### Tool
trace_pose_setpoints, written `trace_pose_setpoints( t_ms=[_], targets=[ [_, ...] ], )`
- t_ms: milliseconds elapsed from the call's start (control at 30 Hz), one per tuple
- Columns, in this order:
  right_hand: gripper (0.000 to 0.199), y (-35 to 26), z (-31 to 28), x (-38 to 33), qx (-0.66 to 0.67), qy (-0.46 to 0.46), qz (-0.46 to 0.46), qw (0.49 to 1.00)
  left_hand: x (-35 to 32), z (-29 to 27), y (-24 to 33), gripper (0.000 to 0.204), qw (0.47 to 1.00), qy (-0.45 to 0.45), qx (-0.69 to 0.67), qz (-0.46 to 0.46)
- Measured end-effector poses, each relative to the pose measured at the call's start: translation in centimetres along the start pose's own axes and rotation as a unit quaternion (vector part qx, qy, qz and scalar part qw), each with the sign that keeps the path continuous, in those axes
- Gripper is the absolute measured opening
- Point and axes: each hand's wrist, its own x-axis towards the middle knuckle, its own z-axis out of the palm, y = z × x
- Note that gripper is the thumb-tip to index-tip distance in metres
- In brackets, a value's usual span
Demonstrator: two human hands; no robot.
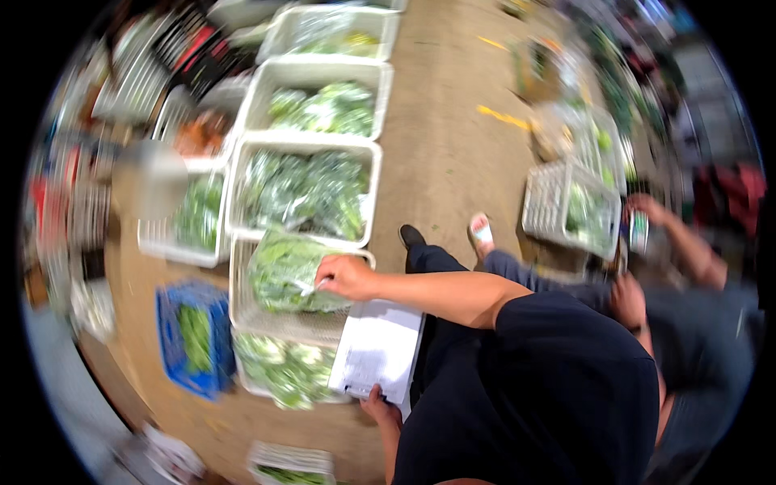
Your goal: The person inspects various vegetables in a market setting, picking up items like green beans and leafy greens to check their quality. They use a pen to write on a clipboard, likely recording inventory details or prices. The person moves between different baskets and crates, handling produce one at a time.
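My right hand (349, 276) reaches over a white crate (242, 303), its fingers closed at the top of a clear plastic bag of leafy greens (283, 271). A small white bit shows at the fingertips; I cannot tell whether it is part of the bag. White paper sheets (378, 343) lie along the crate's near side, gripped at the lower edge by my left hand (380, 406). Loose leafy greens (287, 368) fill the crate just below, partly hidden by the sheets. A crate of bagged dark greens (303, 190) adjoins on the upper side.
More white crates (323, 97) of bagged vegetables run in a row upward. A blue crate (194, 339) with greens stands left. At right, another person's hand (647, 208) holds a small object beside white crates (570, 210). That person's sandalled foot (481, 230) is near my shoe (411, 236).
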Motion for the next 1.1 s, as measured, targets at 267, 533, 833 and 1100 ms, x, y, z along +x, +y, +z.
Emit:
trace_pose_setpoints(
  t_ms=[267, 533, 833, 1100],
  targets=[
    [0.012, -17.9, 3.5, -6.0, -0.009, 0.229, 0.036, 0.973, 9.4, -12.5, 25.8, 0.037, 0.940, -0.084, 0.324, 0.067],
    [0.017, -35.7, 5.1, -3.6, 0.036, 0.370, 0.122, 0.920, 13.6, -0.3, 52.0, 0.023, 0.834, -0.170, 0.517, 0.091],
    [0.013, -38.8, 3.0, -7.9, 0.074, 0.603, 0.169, 0.776, 16.4, 12.0, 64.6, 0.024, 0.738, -0.172, 0.625, 0.190],
    [0.012, -23.6, -13.3, -31.6, 0.082, 0.631, 0.216, 0.741, 5.0, 12.6, 43.4, 0.016, 0.244, -0.268, 0.779, 0.512]
  ],
)
